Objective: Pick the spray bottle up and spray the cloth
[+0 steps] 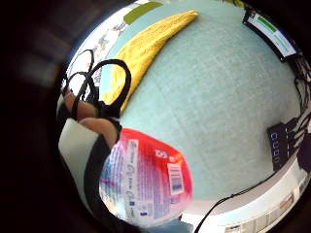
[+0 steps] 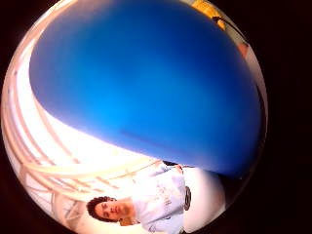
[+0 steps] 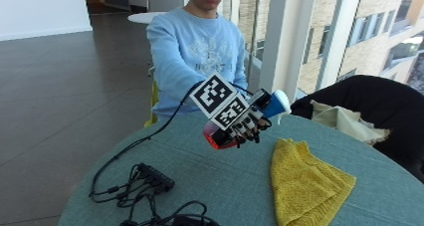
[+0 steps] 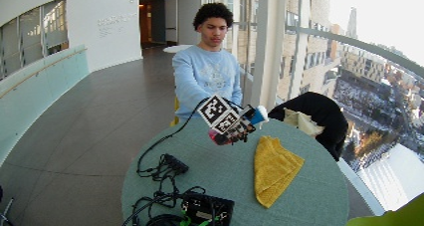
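We log: spray bottle (image 3: 228,129) lifted off table (image 3: 199,181) | gloved right hand (image 3: 246,124) fingers curled round it | yellow cloth (image 3: 305,183) flat beside, apart.

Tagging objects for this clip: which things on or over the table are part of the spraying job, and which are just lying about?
Part of the job:
- spray bottle, held above the table in the gloved right hand
- yellow cloth, lying flat on the table

Lying about:
- power strip with black cables
- black electronics box at the table's near edge
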Tool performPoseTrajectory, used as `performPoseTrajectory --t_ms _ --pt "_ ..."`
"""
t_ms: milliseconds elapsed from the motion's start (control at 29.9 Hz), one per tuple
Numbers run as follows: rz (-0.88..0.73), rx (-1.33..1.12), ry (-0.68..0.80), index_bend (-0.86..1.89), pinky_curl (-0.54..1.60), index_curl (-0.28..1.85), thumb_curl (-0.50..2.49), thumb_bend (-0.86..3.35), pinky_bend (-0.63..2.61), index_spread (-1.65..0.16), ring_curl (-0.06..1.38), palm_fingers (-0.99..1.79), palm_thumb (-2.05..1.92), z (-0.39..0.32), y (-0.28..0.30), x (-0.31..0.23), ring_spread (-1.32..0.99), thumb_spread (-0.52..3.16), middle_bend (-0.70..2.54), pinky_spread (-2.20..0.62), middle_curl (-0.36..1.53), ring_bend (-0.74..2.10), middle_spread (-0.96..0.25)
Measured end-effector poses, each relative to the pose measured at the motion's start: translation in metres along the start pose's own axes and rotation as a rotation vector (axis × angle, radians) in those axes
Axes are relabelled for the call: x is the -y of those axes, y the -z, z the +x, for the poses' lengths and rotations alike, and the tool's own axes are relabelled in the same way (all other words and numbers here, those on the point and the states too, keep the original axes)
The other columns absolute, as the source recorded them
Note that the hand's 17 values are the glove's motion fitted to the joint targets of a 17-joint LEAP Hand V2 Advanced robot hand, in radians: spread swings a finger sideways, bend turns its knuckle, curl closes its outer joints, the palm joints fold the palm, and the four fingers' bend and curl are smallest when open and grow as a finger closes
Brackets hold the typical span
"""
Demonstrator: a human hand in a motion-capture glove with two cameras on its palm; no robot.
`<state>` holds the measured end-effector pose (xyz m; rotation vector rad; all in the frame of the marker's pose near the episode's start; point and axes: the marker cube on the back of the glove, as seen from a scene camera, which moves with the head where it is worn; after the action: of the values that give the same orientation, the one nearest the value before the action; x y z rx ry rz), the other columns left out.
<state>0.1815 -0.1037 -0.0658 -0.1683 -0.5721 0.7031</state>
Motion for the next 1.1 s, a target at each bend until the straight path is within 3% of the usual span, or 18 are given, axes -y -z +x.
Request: performPoseTrajectory --t_ms 1105 --pt "0.009 -0.004 -0.008 0.14 0.37 0.40 0.64 -0.03 0.29 -0.19 0.40 1.21 0.85 0.003 0.012 -0.007 -0.06 0.72 0.47 0.01 0.48 0.59 -0.06"
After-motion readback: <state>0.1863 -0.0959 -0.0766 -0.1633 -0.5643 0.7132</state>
